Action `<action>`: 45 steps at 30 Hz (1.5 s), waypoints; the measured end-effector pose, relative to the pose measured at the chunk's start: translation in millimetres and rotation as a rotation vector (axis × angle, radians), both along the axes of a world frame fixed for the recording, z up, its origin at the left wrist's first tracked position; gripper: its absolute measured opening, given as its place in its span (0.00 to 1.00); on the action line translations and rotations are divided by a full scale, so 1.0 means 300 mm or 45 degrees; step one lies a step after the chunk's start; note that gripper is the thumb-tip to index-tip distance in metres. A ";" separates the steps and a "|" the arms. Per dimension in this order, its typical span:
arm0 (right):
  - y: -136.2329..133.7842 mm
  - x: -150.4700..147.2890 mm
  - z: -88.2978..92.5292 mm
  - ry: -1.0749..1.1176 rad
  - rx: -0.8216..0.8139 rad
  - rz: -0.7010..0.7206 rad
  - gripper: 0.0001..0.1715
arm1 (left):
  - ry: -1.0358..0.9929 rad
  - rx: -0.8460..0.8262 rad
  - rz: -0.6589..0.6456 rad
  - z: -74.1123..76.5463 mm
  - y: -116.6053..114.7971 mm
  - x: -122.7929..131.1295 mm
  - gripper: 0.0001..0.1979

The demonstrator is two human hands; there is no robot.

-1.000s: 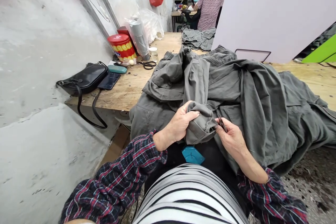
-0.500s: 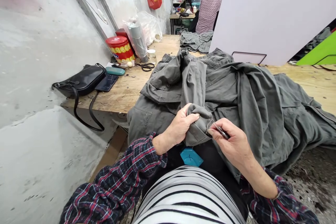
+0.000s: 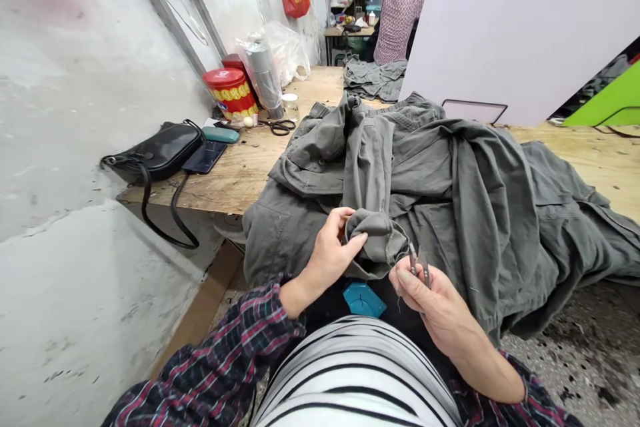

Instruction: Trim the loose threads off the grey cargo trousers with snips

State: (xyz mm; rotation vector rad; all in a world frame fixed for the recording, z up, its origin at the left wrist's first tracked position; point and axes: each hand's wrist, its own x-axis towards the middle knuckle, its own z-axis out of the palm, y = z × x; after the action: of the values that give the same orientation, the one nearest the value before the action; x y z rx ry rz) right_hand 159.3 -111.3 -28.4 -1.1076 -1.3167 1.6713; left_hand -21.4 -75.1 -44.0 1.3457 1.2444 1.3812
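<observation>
Grey cloth trousers lie heaped over the table's front edge and hang towards my lap. My left hand is closed on the rolled end of one trouser leg, thumb on top and fingers behind it. Just right of that hem, my right hand grips small thread snips, blades pointing up and standing apart. A loose bit of thread dangles below the right fingertips. On my lap, under the cloth, rests a blue angular piece whose kind I cannot make out.
On the wooden table at left are a black handbag, a phone, black scissors and a red tin. A white panel stands behind the trousers. Farther back sits a person.
My left hand has shifted slightly left and down with the hem. The right hand has moved down a little, away from the edge, and the snips have turned upward, showing spread blades.
</observation>
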 end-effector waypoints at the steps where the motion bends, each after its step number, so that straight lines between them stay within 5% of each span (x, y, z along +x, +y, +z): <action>1: -0.004 -0.006 -0.002 0.016 -0.031 -0.020 0.20 | 0.078 0.106 0.109 0.000 -0.035 -0.009 0.19; 3: -0.012 -0.014 -0.002 0.022 -0.043 -0.058 0.22 | 0.165 0.290 0.160 0.005 -0.112 -0.019 0.13; 5: -0.020 -0.020 0.001 -0.014 0.008 -0.097 0.22 | 0.185 0.252 -0.104 0.012 -0.177 -0.016 0.05; 9: -0.038 -0.037 -0.005 -0.195 0.266 -0.140 0.19 | -0.087 -0.429 -0.538 0.015 -0.196 0.026 0.19; 13: -0.053 -0.054 -0.045 -0.407 0.525 -0.118 0.15 | -0.485 -0.696 -0.500 -0.006 -0.128 0.053 0.17; 19: -0.046 -0.046 -0.101 -0.675 0.766 -0.139 0.11 | -0.593 -0.794 -0.501 -0.028 -0.093 0.053 0.11; 30: 0.007 -0.009 -0.139 -0.214 -0.189 0.051 0.30 | -0.579 -0.632 -0.310 -0.068 -0.047 0.025 0.09; 38: 0.053 -0.041 -0.146 -0.143 -0.226 0.108 0.33 | -0.566 -0.576 -0.353 -0.075 -0.044 0.013 0.08; 45: 0.091 -0.058 -0.167 -0.309 0.070 0.068 0.32 | -0.588 -0.600 -0.332 -0.079 -0.034 0.009 0.09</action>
State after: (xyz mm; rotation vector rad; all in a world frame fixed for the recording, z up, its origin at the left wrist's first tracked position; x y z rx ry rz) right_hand 141.8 -84.0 -78.4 -1.2841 -1.5465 1.5654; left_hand -18.9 -85.1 -67.7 0.7732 0.9592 1.0484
